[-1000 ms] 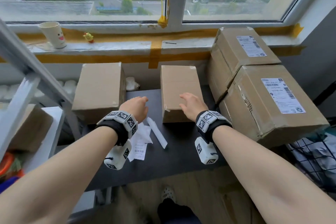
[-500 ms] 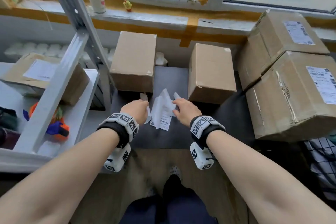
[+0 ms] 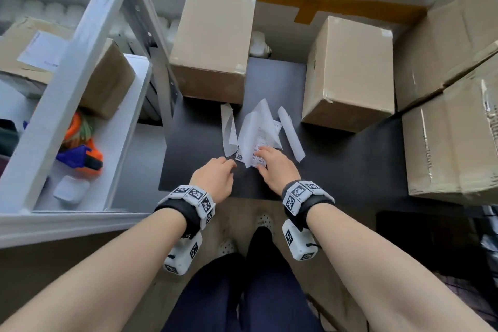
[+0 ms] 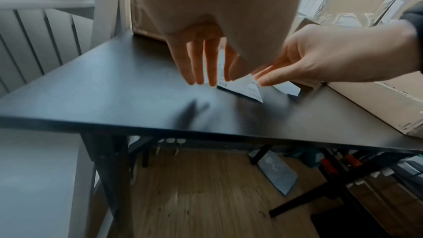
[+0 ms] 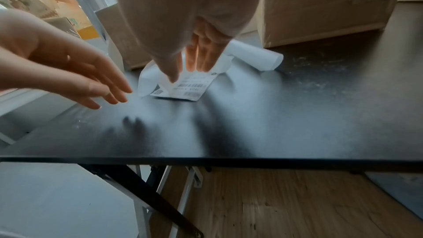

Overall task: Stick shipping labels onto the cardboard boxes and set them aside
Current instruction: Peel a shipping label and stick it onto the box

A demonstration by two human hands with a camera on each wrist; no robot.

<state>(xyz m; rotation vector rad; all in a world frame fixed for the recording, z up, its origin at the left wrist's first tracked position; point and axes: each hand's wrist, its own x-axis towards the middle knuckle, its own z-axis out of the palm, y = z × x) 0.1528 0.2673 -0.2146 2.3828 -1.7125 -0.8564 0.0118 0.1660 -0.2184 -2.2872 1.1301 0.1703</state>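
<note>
Two plain cardboard boxes stand on the black table [image 3: 350, 170], the left box [image 3: 213, 40] and the right box [image 3: 350, 70]. Between them lies a loose pile of white shipping labels [image 3: 256, 132] and curled backing paper. My right hand [image 3: 262, 155] lies with straight fingers on the nearest printed label [image 5: 187, 88], thumb tip touching it too. Just left of the pile hovers my left hand [image 3: 229, 166], fingers [image 4: 201, 64] straight above the bare tabletop, holding nothing. The left wrist view shows the label's corner [image 4: 249, 88] under the right hand's fingertips [image 4: 263, 80].
Two large taped boxes [image 3: 455, 143] are stacked at the table's right end. A white metal shelf [image 3: 62, 105] on the left holds a labelled box [image 3: 102, 81], an orange tape dispenser [image 3: 83, 153] and a small white case [image 3: 71, 188]. The table's front edge is close to my wrists.
The head view has tilted down. My right hand has left the right box and come down onto the labels. My left hand has drawn back toward the table's front, beside the pile.
</note>
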